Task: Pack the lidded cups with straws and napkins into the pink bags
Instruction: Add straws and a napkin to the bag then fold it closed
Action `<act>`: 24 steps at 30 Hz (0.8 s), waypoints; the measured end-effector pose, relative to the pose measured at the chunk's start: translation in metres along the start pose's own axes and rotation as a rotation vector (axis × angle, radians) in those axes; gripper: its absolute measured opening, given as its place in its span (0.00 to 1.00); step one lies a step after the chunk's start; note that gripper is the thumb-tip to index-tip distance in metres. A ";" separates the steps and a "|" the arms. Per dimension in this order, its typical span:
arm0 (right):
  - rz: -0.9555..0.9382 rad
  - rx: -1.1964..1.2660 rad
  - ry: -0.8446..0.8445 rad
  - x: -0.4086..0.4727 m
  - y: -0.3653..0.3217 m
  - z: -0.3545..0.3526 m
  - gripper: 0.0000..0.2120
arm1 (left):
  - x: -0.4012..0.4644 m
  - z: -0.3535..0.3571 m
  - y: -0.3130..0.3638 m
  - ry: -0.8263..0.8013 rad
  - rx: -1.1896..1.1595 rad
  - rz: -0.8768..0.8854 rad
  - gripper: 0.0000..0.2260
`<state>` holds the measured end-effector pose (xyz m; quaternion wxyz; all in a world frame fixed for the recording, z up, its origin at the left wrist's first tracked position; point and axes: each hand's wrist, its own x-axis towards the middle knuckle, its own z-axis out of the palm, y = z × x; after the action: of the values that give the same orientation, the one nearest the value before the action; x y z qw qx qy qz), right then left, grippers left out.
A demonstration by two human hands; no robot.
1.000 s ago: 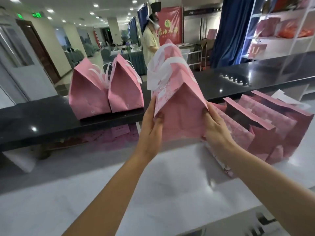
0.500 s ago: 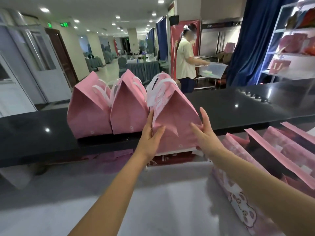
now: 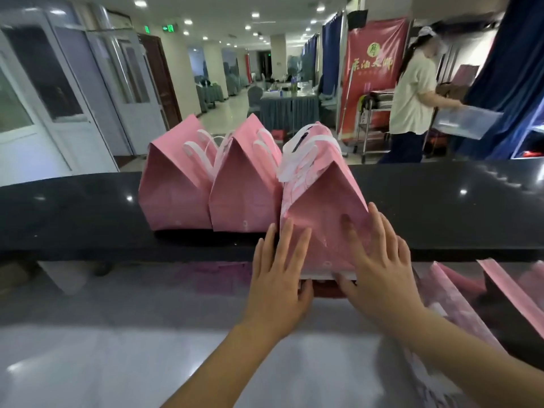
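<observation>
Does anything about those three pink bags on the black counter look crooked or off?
Yes: the right bag juts over the black counter edge, its base showing, while both neighbours sit fully on it. The left hand and right hand press flat against it.

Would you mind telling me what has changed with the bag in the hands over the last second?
The third pink bag, held in the air a second ago, now stands on the black counter beside the other two bags. The left hand and right hand have loosened their grip and now press flat against its near side. The two bags stayed in place.
</observation>
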<state>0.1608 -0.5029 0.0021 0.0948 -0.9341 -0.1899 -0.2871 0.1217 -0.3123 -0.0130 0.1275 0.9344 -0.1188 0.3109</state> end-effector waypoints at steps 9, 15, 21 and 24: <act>-0.023 0.394 -0.145 0.061 0.024 0.032 0.43 | 0.045 0.007 -0.024 -0.243 0.114 -0.052 0.42; -0.001 0.460 -0.208 0.084 0.027 0.041 0.43 | 0.062 0.011 -0.033 -0.335 0.148 -0.073 0.42; 0.022 0.426 -0.280 0.084 0.027 0.039 0.46 | 0.062 0.012 -0.036 -0.354 0.161 -0.074 0.42; 0.066 0.396 -0.374 0.078 0.027 0.022 0.47 | 0.057 0.005 -0.034 -0.343 0.111 -0.089 0.43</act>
<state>0.2427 -0.4972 0.0269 0.2483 -0.9398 -0.2259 -0.0635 0.1796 -0.2900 0.0123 0.0674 0.9835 -0.0802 0.1473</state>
